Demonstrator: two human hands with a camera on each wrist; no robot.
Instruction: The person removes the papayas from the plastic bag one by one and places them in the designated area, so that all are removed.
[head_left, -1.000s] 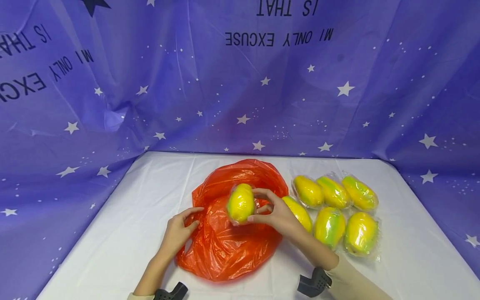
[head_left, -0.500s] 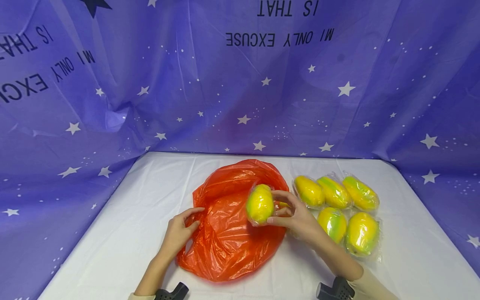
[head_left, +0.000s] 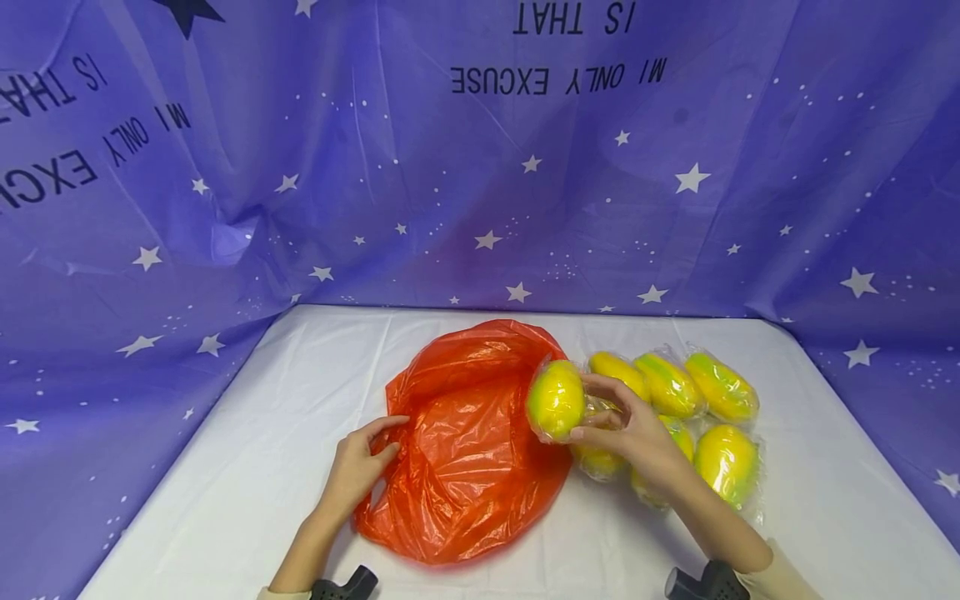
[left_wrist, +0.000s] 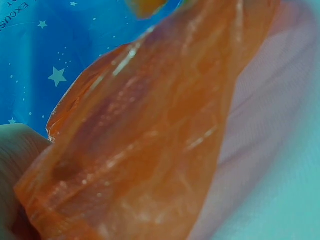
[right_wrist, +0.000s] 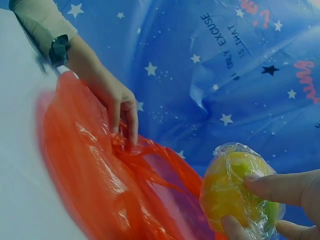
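My right hand [head_left: 633,425] grips a yellow-green mango [head_left: 557,400] in clear plastic wrap, held above the right edge of a red plastic bag [head_left: 465,508]. In the right wrist view, thumb and fingertips press into the wrapped mango [right_wrist: 232,185]. The bag lies with its mouth spread wide, and its inside shows in the head view. My left hand [head_left: 356,467] pinches the bag's left rim between thumb and fingers. From the left wrist, the bag [left_wrist: 135,150] fills most of the view and hides the left fingertips.
Several more wrapped mangoes [head_left: 720,387] lie in two rows on the right of the white-covered table [head_left: 247,442]; my right hand and forearm partly hide the nearer row. A purple star-printed cloth [head_left: 420,183] hangs behind the table and at its sides.
My right hand has carried the mango rightward, from over the middle of the bag to its right edge. The left hand and the bag stay in place.
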